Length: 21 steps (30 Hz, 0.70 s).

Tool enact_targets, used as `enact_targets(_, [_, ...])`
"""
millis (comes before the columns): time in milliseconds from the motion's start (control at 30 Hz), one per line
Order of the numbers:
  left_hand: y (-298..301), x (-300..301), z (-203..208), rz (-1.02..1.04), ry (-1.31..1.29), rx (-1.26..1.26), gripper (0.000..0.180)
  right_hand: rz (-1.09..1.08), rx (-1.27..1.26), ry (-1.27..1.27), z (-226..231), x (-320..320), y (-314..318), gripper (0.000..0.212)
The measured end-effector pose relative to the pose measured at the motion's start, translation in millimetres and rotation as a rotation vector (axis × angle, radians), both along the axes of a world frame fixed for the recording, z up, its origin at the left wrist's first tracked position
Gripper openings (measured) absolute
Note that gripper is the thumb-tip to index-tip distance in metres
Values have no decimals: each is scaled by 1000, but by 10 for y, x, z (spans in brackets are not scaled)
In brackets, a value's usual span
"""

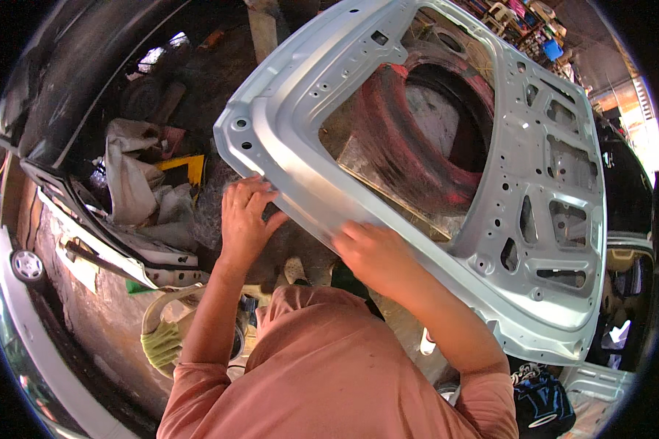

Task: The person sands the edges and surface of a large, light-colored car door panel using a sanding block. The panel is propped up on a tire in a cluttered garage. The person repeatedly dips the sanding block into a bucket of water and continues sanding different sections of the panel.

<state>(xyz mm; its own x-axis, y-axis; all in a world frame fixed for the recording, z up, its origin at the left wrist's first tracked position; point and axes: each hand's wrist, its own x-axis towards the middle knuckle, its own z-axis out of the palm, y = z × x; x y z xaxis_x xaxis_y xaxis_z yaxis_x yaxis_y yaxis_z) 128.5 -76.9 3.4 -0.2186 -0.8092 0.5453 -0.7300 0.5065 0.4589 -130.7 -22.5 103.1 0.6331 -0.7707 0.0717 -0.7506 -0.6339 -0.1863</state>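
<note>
A silver-grey car tailgate (300, 186), with a large window opening and a panel full of cut-outs, lies in front of me. My left hand (246, 214) rests at its near left edge, thumb apart from the fingers, with nothing visible in it. Farther right along the same frame rail, my right hand (373, 256) is on the metal, fingers bent downward. Motion smears those fingertips, and whatever may be under them is hidden. Through the window opening a worn tire (388, 132) with reddish stains shows beneath the tailgate.
On the left, a dark car part with a white edge (135, 263) lies near crumpled grey cloth (132, 172) and a yellow frame piece (195, 170). A chair with a green cloth (161, 345) stands by my left elbow. A black bag (542, 399) sits at lower right.
</note>
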Motion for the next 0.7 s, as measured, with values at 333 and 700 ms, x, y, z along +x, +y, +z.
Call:
enact_targets(333, [-16, -30, 47, -30, 34, -22, 49, -19, -80, -69, -214, 529, -518, 10])
enact_targets(700, [-10, 13, 18, -10, 60, 11, 52, -192, 160, 15, 31, -107, 193, 19])
